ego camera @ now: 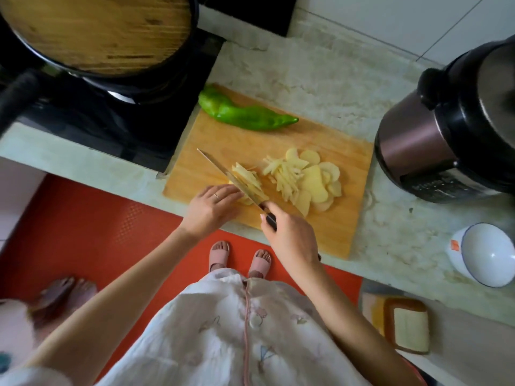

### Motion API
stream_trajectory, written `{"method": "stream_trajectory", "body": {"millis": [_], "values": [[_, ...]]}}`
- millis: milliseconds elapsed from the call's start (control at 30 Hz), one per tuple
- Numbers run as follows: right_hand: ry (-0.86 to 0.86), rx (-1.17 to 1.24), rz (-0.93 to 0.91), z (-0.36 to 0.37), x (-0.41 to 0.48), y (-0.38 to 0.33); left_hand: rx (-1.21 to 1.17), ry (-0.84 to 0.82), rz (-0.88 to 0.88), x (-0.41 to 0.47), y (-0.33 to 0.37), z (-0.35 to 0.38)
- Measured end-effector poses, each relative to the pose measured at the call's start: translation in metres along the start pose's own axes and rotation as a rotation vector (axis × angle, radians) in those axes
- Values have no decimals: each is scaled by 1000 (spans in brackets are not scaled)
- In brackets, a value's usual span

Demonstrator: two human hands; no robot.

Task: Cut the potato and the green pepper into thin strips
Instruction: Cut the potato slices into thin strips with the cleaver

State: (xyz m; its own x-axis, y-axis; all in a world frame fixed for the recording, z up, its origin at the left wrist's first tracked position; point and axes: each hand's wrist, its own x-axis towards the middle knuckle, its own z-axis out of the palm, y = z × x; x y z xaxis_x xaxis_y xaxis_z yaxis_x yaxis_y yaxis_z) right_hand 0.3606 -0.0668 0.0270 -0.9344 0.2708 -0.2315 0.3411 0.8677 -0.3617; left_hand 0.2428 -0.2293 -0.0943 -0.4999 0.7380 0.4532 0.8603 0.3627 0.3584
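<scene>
The stiff, likely slippery potato slices want the left hand pressing them flat with nearly straight fingers beside the knife, whose handle the right hand grips.

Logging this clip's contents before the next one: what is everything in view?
cutting board: one, light wood, on countertop.
green pepper: one, green, whole, board's far edge.
potato slices: fanned pile, pale yellow, board's right part.
potato strips: two heaps, pale yellow, by the blade and on the slices.
knife: one, steel, dark handle, over the potato.
pan: one, black, wooden lid, far left.
cooker: one, brown and black, far right.
bowl: one, white, blue rim, countertop's right.
floor mat: one, red, underfoot.
slippers: two, pink, on the mat.
left hand: one, presses slices by the blade.
right hand: one, grips the knife handle.
</scene>
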Motion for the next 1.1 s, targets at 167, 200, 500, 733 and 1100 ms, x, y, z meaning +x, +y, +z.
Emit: {"method": "stream_trajectory", "body": {"millis": [167,200,500,733,1100], "values": [[-19,-51,4,1,2,-5,-2,37,39,4,-7,5],[-35,-63,2,0,2,-5,-3,45,49,5,-8,5],[-59,-92,17,1,3,-14,-49,103,69,10,-14,6],[-51,-169,-10,-4,4,-15,-63,104,107,12,-15,5],[-73,-128,38,14,19,-10,-76,77,53,10,-17,7]]}}
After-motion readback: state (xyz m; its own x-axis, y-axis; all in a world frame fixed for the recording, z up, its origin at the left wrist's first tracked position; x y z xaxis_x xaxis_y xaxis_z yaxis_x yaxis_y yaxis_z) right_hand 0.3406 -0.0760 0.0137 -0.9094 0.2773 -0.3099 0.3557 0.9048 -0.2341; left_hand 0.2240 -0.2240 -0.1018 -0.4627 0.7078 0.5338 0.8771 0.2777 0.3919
